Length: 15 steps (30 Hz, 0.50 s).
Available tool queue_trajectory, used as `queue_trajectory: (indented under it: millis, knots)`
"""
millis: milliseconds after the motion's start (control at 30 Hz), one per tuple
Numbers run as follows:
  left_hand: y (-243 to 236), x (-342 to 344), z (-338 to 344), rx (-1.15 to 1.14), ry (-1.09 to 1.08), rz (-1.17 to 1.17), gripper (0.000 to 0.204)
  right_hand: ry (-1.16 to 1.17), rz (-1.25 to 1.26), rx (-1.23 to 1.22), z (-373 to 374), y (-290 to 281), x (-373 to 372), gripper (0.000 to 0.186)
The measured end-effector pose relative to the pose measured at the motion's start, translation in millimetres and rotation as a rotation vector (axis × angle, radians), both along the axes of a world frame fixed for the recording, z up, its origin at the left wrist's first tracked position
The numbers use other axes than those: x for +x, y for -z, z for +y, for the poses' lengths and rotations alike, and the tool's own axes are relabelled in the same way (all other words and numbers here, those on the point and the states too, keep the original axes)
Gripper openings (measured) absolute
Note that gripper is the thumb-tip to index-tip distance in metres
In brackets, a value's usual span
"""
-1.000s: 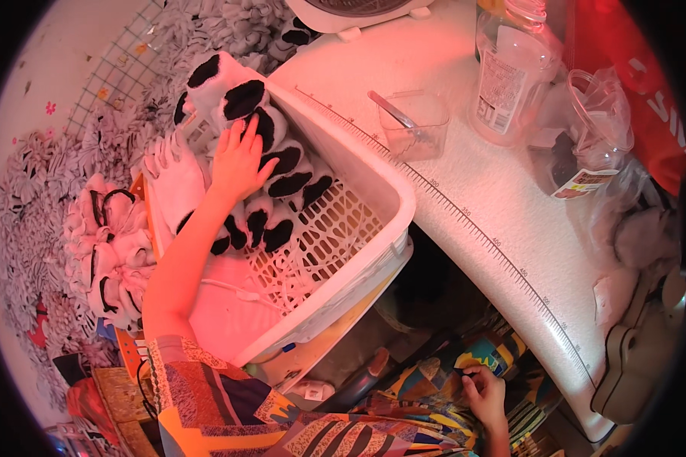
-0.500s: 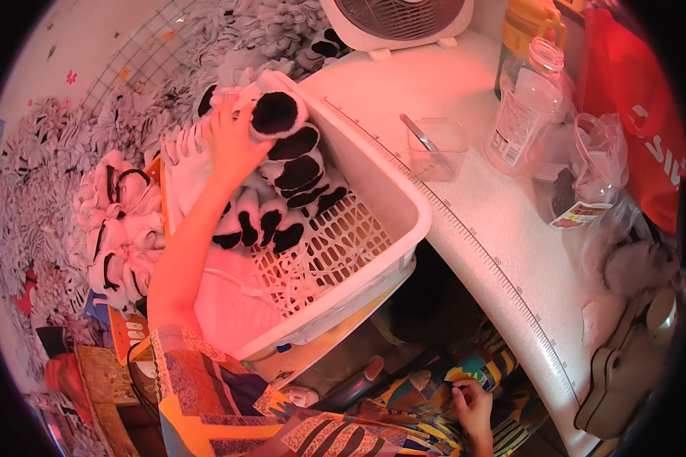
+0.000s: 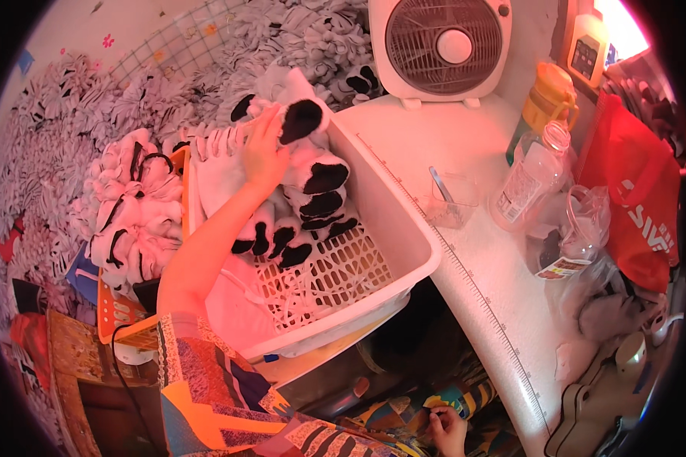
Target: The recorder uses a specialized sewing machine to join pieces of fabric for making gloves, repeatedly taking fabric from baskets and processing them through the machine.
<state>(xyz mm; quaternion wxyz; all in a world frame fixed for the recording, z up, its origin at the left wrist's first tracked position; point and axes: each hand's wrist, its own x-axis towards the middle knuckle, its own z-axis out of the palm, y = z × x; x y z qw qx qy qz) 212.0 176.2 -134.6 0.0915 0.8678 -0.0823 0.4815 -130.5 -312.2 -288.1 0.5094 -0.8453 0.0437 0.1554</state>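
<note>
My left hand (image 3: 264, 154) reaches over the white plastic basket (image 3: 421, 268). Its fingers are stretched out and lie against a white knit bundle with a black patch (image 3: 302, 120) at the basket's far end. Below that bundle, several similar white bundles with black ends (image 3: 326, 177) are stacked inside, and another row (image 3: 282, 242) sits lower by my forearm. Down at the lower edge, my right hand (image 3: 447, 432) rests over my patterned clothing with fingers curled together. Whatever they may pinch is too small to make out.
Heaped white knit pieces (image 3: 61, 145) fill the left and back. An orange basket (image 3: 118, 312) holds more bundles. On the white table with a ruler edge (image 3: 503, 305) stand a fan (image 3: 443, 46), a clear box (image 3: 450, 204), a clear bottle (image 3: 532, 179) and a red bag (image 3: 633, 198).
The view has shifted, so things sit lower and more of the fan shows. My left hand's spread fingers have come together and straightened beside the bundle. My right hand stays low, fingers curled.
</note>
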Motion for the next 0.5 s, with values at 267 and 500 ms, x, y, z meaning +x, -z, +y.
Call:
queue_trajectory:
  millis: [267, 500]
  knots:
    - [55, 7, 36, 0.195, 0.134, 1.050, 0.041, -0.054, -0.028, -0.012, 2, -4, 3, 0.018]
    - [-23, -39, 19, 0.389, -0.343, 0.933, 0.063, -0.045, -0.066, 0.044, 1, 3, -5, 0.020]
